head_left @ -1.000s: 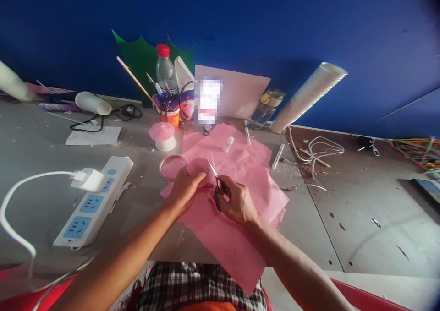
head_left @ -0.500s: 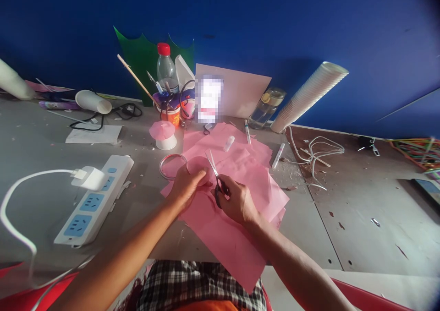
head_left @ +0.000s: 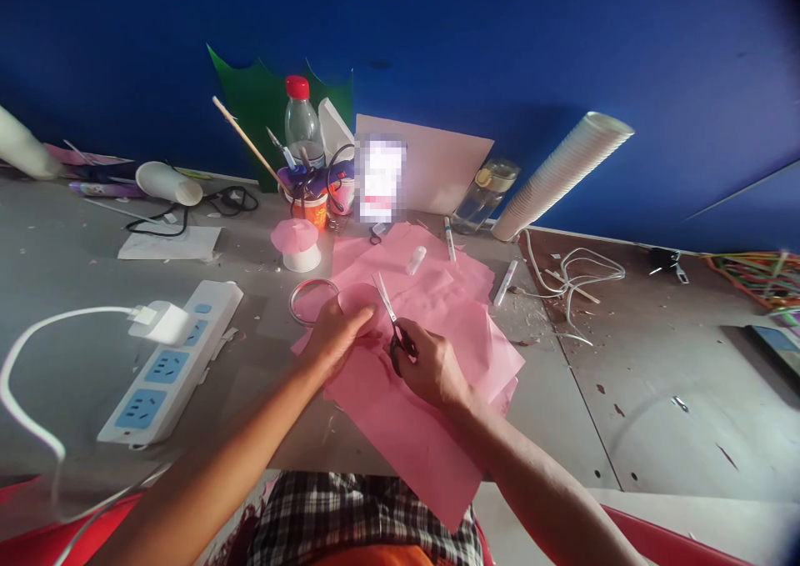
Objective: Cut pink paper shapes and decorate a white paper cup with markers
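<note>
My left hand (head_left: 341,333) pinches a small rounded piece of pink paper (head_left: 357,298) between thumb and fingers. Black-handled scissors (head_left: 395,324) are in my right hand (head_left: 434,366), their blades pointing up and away, just right of that piece. The blades look closed or nearly so. Beneath both hands lie overlapping pink paper sheets (head_left: 437,458), one hanging over the table's front edge. A ring (head_left: 292,303), perhaps a tape roll, sits left of my left hand. Behind it stands an upturned white paper cup (head_left: 302,257) topped with a pink paper piece (head_left: 295,234).
A power strip (head_left: 172,366) with a white charger (head_left: 161,323) lies left. At the back stand a red-capped bottle (head_left: 302,124), a bright phone (head_left: 381,178), a clear bottle (head_left: 484,199) and a leaning stack of cups (head_left: 562,174). Markers (head_left: 505,283) and a white cable (head_left: 572,274) lie right.
Almost nothing differs. The scissor blades look slightly closer together, and the view has shifted a little. Both hands keep the same hold.
</note>
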The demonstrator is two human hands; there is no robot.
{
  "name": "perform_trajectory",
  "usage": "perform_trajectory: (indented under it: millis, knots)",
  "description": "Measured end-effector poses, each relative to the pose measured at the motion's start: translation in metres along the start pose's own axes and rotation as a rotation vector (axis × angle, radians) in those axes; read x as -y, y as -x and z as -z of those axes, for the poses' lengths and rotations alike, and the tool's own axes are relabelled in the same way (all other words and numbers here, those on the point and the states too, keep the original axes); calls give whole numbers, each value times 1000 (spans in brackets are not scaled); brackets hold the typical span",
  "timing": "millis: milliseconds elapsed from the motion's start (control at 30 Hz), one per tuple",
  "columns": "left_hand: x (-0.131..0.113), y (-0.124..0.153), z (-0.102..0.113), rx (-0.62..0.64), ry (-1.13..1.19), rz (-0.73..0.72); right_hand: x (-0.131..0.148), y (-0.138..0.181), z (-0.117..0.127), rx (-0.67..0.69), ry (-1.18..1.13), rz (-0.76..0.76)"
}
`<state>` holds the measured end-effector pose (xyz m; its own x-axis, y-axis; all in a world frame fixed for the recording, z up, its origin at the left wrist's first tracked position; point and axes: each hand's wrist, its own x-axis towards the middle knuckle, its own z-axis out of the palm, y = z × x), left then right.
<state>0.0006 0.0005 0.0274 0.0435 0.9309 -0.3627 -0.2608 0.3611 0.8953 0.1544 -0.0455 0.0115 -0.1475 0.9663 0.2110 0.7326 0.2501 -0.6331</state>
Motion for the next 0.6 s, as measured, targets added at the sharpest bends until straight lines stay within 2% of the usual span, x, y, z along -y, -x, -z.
perform_trajectory:
  millis: [433, 600]
  knots:
    - [-2, -4, 5, -2, -43, 14, -3, 2, 0, 17, 0, 30]
    - [-3, -5, 9, -30, -66, 67, -2, 2, 1, 35, 1, 27]
